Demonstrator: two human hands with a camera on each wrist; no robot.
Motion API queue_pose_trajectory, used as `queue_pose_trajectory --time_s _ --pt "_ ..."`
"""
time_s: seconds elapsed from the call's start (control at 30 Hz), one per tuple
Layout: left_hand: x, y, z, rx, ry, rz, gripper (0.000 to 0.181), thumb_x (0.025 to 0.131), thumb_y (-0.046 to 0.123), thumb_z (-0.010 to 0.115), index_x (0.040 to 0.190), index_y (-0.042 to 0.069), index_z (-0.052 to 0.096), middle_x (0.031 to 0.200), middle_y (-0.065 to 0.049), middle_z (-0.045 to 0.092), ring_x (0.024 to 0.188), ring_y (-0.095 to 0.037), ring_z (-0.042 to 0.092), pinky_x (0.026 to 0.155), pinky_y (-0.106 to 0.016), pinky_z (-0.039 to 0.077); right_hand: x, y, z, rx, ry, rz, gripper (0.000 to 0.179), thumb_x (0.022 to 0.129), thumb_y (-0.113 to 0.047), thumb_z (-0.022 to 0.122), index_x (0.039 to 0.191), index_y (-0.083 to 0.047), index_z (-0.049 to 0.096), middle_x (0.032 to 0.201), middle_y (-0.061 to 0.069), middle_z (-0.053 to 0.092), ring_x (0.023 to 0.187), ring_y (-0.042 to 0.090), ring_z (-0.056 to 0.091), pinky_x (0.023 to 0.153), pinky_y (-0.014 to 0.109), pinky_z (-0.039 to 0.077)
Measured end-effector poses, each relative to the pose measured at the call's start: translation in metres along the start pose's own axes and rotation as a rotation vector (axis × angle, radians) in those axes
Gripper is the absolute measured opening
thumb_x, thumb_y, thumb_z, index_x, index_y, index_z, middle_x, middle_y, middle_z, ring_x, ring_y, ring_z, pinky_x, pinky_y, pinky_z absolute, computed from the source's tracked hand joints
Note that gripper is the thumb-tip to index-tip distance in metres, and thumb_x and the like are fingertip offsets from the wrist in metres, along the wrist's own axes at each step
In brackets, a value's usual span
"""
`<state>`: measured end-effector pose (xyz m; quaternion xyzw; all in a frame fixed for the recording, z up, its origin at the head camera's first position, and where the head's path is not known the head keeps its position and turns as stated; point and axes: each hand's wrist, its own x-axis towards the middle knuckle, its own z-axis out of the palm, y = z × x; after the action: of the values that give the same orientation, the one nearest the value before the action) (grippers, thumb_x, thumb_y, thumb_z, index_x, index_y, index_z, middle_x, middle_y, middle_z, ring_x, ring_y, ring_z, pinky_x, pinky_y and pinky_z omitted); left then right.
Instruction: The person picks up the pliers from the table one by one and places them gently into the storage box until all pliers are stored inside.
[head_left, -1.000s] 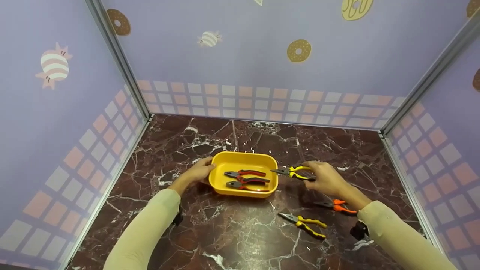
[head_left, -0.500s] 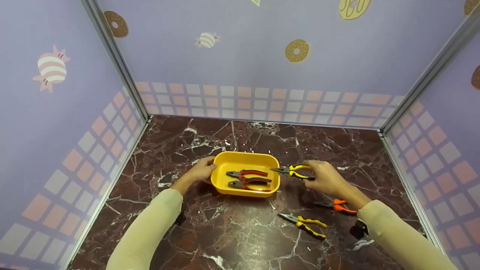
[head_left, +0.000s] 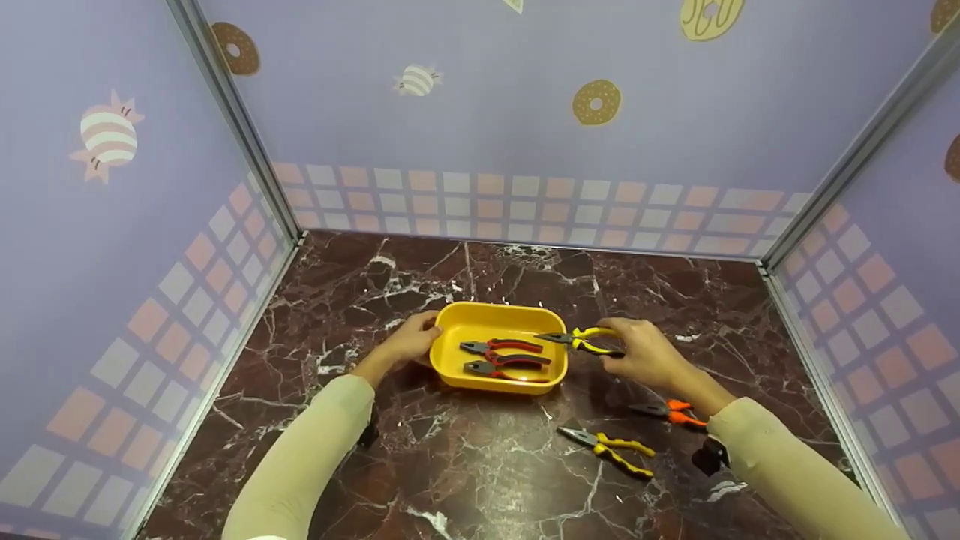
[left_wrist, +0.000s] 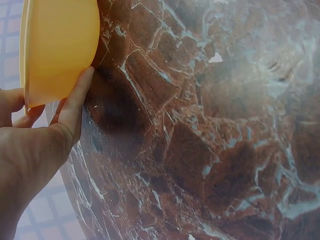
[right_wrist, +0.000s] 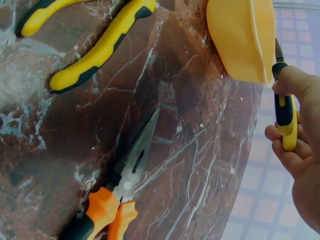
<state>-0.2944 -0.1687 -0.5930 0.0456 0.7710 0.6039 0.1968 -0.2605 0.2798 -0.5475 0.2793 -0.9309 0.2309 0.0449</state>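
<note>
My left hand [head_left: 409, 341] grips the left end of a yellow plastic box [head_left: 480, 384], thumb at the rim and fingers against the outside wall [left_wrist: 60, 50]. Inside lie two pairs of red-and-black combination pliers, one [head_left: 501, 347] behind the other [head_left: 504, 368]. In my right hand [head_left: 646, 356] are yellow-and-black long-nose pliers [head_left: 581, 341], pinched by the handles. Their pointed nose reaches over the box's right rim. The right wrist view shows my thumb on a handle [right_wrist: 284, 110] and the fingers curled behind it.
Yellow-handled long-nose pliers [head_left: 606, 448] lie on the dark marbled table [head_left: 450, 465], front right of the box. Orange-handled long-nose pliers [head_left: 679, 412] rest under my right forearm. Patterned panels [head_left: 495, 112] wall the table at the back and both sides.
The yellow box has shifted slightly to the right with my left hand. My right hand and its long-nose pliers have come slightly left, so the nose now overlaps the box's inside.
</note>
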Motion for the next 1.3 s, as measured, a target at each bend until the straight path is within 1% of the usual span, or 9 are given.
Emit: queue_pose_trajectory --time_s 0.2,0.33,0.4,0.47,0.63,0.83,0.97,1.1,1.3 --pt "0.0 -0.003 0.001 0.008 -0.003 -0.019 0.044 0.114 0.012 0.041 0.157 0.003 0.043 0.138 -0.029 0.056 0.106 -0.041 0.07 0.073 -0.048 0.066 0.006 -0.004 0.002 0.024 -0.002 -0.008 0.057 0.082 -0.015 0.087 0.133 0.003 0.068 0.125 0.017 0.073 0.108 0.033 0.073 0.087 0.047 0.063" --pt "0.001 -0.005 0.002 0.002 -0.027 -0.018 0.046 0.116 0.016 0.039 0.161 0.008 0.039 0.139 -0.028 0.055 0.105 -0.039 0.071 0.076 -0.048 0.065 0.009 -0.005 0.006 0.017 0.018 -0.022 0.058 0.081 -0.015 0.087 0.133 0.002 0.069 0.125 0.017 0.073 0.109 0.034 0.073 0.088 0.049 0.062" --pt "0.0 -0.006 0.002 -0.009 -0.048 -0.02 0.047 0.116 0.018 0.038 0.162 0.01 0.037 0.141 -0.028 0.055 0.107 -0.038 0.07 0.078 -0.049 0.065 0.01 -0.006 0.008 0.008 0.028 -0.03 0.057 0.08 -0.015 0.087 0.132 0.002 0.069 0.124 0.017 0.074 0.107 0.033 0.073 0.087 0.048 0.062" --pt "-0.001 -0.007 0.002 -0.019 -0.065 -0.033 0.047 0.117 0.02 0.037 0.163 0.011 0.035 0.143 -0.027 0.054 0.109 -0.038 0.07 0.081 -0.05 0.065 0.011 -0.007 0.011 0.006 0.034 -0.043 0.057 0.08 -0.015 0.087 0.131 0.002 0.069 0.123 0.017 0.074 0.105 0.031 0.074 0.086 0.047 0.062" --pt "-0.002 -0.009 -0.001 -0.056 -0.09 -0.079 0.05 0.118 0.025 0.038 0.167 0.016 0.031 0.146 -0.024 0.054 0.114 -0.037 0.069 0.088 -0.053 0.063 0.018 -0.011 0.015 0.023 0.038 -0.057 0.056 0.08 -0.014 0.087 0.13 0.002 0.069 0.122 0.017 0.075 0.103 0.032 0.075 0.085 0.046 0.063" --pt "-0.001 -0.009 -0.003 -0.094 -0.093 -0.106 0.052 0.118 0.026 0.039 0.167 0.017 0.03 0.148 -0.023 0.054 0.115 -0.035 0.069 0.092 -0.055 0.061 0.028 -0.015 0.021 0.021 0.035 -0.054 0.056 0.081 -0.017 0.088 0.131 -0.001 0.07 0.122 0.015 0.075 0.105 0.032 0.074 0.087 0.048 0.062" --pt "-0.001 -0.008 -0.002 -0.098 -0.092 -0.12 0.052 0.118 0.026 0.038 0.168 0.018 0.029 0.148 -0.023 0.055 0.115 -0.034 0.069 0.093 -0.055 0.061 0.033 -0.018 0.025 0.03 0.023 -0.063 0.056 0.081 -0.019 0.087 0.13 0.001 0.07 0.121 0.015 0.076 0.105 0.034 0.074 0.088 0.049 0.062" --pt "-0.002 -0.006 -0.001 -0.099 -0.096 -0.125 0.052 0.118 0.026 0.037 0.169 0.018 0.027 0.148 -0.023 0.054 0.116 -0.035 0.069 0.093 -0.054 0.061 0.037 -0.02 0.029 0.041 0.028 -0.07 0.056 0.079 -0.019 0.086 0.128 0.002 0.071 0.118 0.017 0.076 0.102 0.037 0.075 0.086 0.05 0.062" --pt "-0.002 -0.004 -0.002 -0.093 -0.098 -0.129 0.052 0.118 0.025 0.037 0.169 0.019 0.027 0.15 -0.023 0.053 0.118 -0.036 0.068 0.095 -0.055 0.06 0.042 -0.022 0.033 0.045 0.038 -0.073 0.054 0.077 -0.018 0.088 0.126 0.0 0.072 0.116 0.015 0.077 0.101 0.035 0.075 0.088 0.049 0.061"
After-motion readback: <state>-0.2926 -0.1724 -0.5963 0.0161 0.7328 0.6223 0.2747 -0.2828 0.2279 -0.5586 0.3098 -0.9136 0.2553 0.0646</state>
